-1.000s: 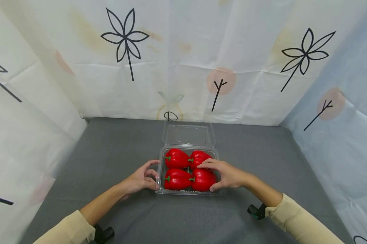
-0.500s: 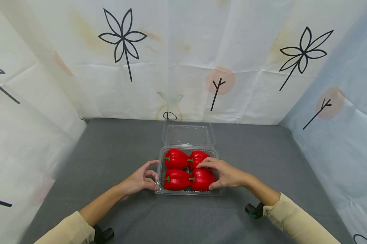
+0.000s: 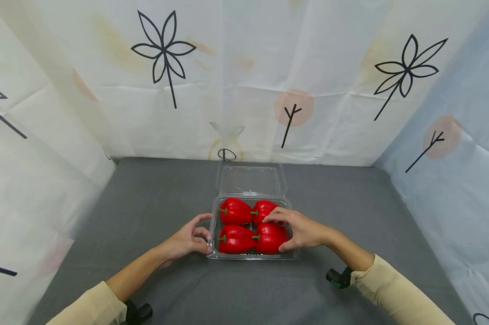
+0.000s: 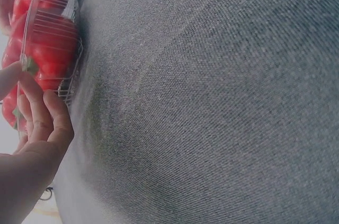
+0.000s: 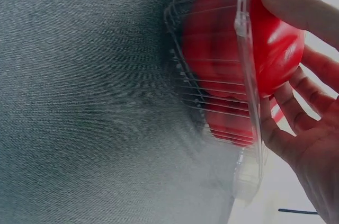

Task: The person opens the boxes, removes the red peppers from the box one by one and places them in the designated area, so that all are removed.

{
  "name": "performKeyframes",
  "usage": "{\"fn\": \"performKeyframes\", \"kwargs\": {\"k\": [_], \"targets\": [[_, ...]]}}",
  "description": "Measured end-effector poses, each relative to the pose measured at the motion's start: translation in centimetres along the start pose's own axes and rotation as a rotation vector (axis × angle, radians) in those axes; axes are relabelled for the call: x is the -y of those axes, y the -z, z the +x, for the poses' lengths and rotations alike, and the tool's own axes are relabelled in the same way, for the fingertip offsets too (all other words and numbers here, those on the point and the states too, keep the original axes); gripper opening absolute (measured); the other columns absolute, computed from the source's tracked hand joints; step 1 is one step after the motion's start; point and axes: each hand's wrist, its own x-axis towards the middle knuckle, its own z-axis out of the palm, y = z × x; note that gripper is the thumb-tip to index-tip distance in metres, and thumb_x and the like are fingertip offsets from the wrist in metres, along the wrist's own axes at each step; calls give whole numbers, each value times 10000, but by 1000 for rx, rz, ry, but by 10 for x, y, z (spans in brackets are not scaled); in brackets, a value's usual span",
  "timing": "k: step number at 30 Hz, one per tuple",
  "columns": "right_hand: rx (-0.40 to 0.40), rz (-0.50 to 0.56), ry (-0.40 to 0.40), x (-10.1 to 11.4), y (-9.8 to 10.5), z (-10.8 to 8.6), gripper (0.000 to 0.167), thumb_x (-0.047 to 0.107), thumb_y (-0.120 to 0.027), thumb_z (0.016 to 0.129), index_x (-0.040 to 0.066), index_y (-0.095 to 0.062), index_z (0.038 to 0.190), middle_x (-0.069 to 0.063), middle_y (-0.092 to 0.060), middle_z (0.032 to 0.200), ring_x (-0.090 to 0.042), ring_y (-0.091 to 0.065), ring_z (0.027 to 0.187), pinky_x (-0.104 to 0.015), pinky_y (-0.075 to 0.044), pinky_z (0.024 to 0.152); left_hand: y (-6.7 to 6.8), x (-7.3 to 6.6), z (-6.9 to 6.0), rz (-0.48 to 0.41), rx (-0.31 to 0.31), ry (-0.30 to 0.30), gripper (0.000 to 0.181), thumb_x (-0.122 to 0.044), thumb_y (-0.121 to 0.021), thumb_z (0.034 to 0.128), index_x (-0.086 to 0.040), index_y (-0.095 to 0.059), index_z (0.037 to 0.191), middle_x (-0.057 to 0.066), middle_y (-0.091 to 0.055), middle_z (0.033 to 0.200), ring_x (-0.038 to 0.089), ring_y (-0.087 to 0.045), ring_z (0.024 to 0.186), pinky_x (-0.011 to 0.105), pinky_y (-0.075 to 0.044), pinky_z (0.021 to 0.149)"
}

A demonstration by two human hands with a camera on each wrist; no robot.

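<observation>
While my left hand (image 3: 187, 239) pinches left rim of clear container (image 3: 248, 257), my right hand (image 3: 304, 230) grips near-right red pepper (image 3: 270, 238), three more peppers (image 3: 236, 239) alongside.

no text, label, number or sign can be read.

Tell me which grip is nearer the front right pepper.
Right. The right grip is curled around the front right pepper; the left grip is at the left rim of the clear container, beyond the front left pepper.
</observation>
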Motion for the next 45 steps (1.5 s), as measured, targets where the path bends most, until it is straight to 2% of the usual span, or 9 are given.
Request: {"fn": "performKeyframes", "kwargs": {"k": [10, 19, 26, 37, 41, 45], "targets": [[2, 41, 8, 3, 8, -2, 642, 129, -797, 759, 105, -549, 1350, -11, -527, 1301, -224, -513, 1143, -393, -531, 876, -1, -2, 0, 4, 5, -4, 827, -3, -706, 867, -94, -219, 1529, 105, -578, 967, 214, -667, 802, 328, -544, 823], [-86, 58, 6, 8, 16, -9, 634, 152, -782, 758, 135, -550, 1348, 9, -547, 1268, -212, -548, 1107, -449, -524, 897, -1, -2, -1, 13, -14, 8, 825, -14, -713, 866, -99, -227, 1527, 120, -583, 973, 229, -666, 795, 333, -544, 826], [-150, 104, -17, 6, 22, -16, 654, 159, -795, 761, 117, -539, 1361, -30, -534, 1300, -252, -544, 1144, -409, -550, 859, -1, -2, -2, 18, -9, -2, 819, -19, -712, 873, -89, -225, 1527, 116, -584, 971, 230, -675, 807, 330, -543, 837], [-348, 28, 7, 7, 45, -31, 612, 126, -829, 773, 107, -588, 1336, -45, -554, 1276, -249, -539, 1146, -397, -567, 799, -1, -3, -2, 6, -8, 2, 815, -12, -707, 879, -79, -220, 1529, 109, -588, 972, 225, -676, 820, 333, -546, 845], [-472, -56, -9, -2, 52, -36, 628, 79, -839, 758, 69, -589, 1334, -62, -560, 1253, -203, -543, 1099, -332, -565, 777, -1, -3, -2, 2, -6, 5, 816, -11, -706, 880, -76, -219, 1531, 112, -587, 970, 224, -673, 816, 334, -546, 842], [-637, -147, -15, -16, 57, -40, 661, 8, -857, 709, 21, -598, 1316, -103, -570, 1225, -140, -535, 1046, -265, -551, 754, -1, -3, -2, 1, -2, 6, 816, -10, -706, 880, -72, -221, 1533, 109, -583, 965, 217, -667, 808, 331, -543, 831]]}}
